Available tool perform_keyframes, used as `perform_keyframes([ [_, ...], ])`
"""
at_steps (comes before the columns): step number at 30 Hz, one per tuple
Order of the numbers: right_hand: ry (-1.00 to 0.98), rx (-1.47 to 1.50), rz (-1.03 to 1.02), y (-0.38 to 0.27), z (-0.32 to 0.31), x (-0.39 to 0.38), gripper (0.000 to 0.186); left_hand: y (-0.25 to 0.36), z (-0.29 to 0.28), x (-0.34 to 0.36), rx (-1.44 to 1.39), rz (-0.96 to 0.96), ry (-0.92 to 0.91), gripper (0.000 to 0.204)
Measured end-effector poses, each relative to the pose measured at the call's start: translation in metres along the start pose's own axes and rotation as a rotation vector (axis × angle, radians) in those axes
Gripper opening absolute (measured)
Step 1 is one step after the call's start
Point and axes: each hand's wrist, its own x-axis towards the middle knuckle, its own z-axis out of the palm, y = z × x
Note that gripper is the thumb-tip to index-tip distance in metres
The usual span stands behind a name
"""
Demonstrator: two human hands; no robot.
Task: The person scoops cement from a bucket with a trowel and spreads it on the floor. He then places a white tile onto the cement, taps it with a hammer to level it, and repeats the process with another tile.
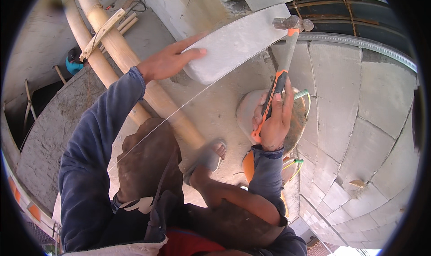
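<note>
My left hand [173,61] grips the left end of a pale grey block [233,43], with the thumb on its face and the fingers over its upper edge. My right hand [274,117] holds an orange and black handled hammer [283,65] upright. The metal hammer head is at the block's right end; whether it touches is unclear. A taut white string [184,107] runs diagonally past the block's lower side. Behind my right hand sit buckets [244,104] with green handles, partly hidden by my hand and arm.
Bamboo poles [103,29] with a crosspiece span the upper left. A person [74,63] in turquoise is below at far left, beyond a concrete ledge [49,130]. A wall of grey blocks [341,108] fills the right. Rebar [350,20] shows at top right. My sandalled foot [208,159] is beneath.
</note>
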Motion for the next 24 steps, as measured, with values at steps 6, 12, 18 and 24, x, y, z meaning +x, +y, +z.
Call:
perform_keyframes([
  [6,0.042,0.064,-0.074,0.01,-0.001,-0.005,0.056,0.007,-0.009,-0.003,0.015,0.029,-0.042,0.073],
  [12,-0.059,-0.113,-0.051,0.032,-0.008,0.002,0.057,0.009,-0.018,0.018,-0.043,0.086,-0.17,0.076],
  [18,0.0,-0.042,-0.095,-0.012,-0.002,-0.001,0.056,0.053,-0.016,0.115,0.131,0.142,-0.175,0.093],
  [24,0.002,-0.247,-0.08,-0.042,-0.023,0.028,0.058,0.082,-0.005,0.2,0.116,0.215,-0.443,0.095],
])
